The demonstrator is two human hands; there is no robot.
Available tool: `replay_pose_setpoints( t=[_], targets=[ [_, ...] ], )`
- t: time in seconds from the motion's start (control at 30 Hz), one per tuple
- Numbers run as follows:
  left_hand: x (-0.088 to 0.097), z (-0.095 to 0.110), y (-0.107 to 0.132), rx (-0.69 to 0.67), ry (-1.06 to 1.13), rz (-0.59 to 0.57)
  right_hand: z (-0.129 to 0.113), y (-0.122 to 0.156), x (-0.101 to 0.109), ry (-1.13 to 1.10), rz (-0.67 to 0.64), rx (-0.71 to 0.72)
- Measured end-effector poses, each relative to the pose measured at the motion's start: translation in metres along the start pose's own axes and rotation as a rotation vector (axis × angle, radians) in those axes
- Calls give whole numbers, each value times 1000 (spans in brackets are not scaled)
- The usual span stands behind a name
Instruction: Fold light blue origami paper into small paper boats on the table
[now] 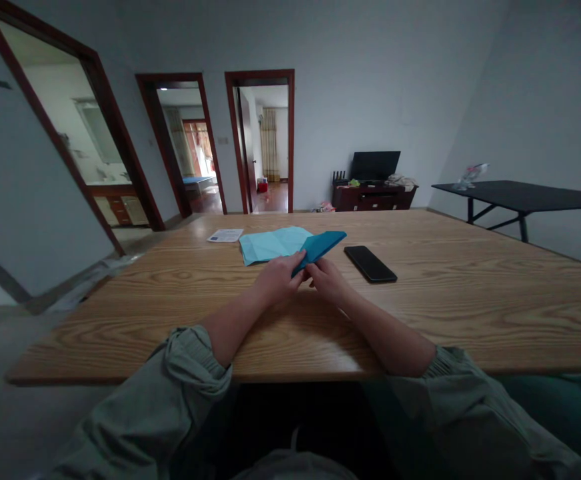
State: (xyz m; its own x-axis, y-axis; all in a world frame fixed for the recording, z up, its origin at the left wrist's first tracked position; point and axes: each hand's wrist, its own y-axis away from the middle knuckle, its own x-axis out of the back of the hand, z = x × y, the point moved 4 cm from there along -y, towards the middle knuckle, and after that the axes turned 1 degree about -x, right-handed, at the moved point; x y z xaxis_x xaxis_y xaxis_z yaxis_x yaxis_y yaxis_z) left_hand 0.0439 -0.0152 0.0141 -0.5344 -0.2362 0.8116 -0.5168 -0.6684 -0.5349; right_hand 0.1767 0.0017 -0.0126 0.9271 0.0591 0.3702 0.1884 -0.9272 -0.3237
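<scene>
A folded blue paper piece (320, 245) points up and to the right just above the wooden table (470, 287). Both my hands pinch its near end. My left hand (276, 279) grips it from the left with fingers closed on the paper. My right hand (326, 280) holds the same end from the right, fingers pressed together. Behind them lies a stack of light blue paper sheets (270, 243) flat on the table.
A black phone (370, 263) lies face up to the right of my hands. A small white card (225, 235) rests at the far left of the table. A black side table (525, 197) stands at the right wall, and open doorways are at the back.
</scene>
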Motion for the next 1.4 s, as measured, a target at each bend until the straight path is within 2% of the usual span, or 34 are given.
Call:
replay_pose_setpoints(
  t=[0.23,0.57,0.63,0.77,0.9,1.0,1.23,1.4],
  targets=[
    [4,5,-1,88,-19,46,-3,0,3,52,38,53],
    [10,13,-2,169,18,16,-12,2,11,156,152,82],
    [9,14,-5,185,-1,37,-13,2,14,241,194,85],
    [9,18,-15,250,-113,114,-15,4,19,558,262,27],
    [4,21,-24,322,-196,80,-19,4,22,744,292,-10],
    [0,23,-26,339,-198,35,-22,4,27,749,320,-30],
    [-4,38,-27,254,-202,43,-20,1,39,653,372,-116],
    [0,29,-27,297,-188,84,-18,-1,45,676,396,-119]
  ],
)
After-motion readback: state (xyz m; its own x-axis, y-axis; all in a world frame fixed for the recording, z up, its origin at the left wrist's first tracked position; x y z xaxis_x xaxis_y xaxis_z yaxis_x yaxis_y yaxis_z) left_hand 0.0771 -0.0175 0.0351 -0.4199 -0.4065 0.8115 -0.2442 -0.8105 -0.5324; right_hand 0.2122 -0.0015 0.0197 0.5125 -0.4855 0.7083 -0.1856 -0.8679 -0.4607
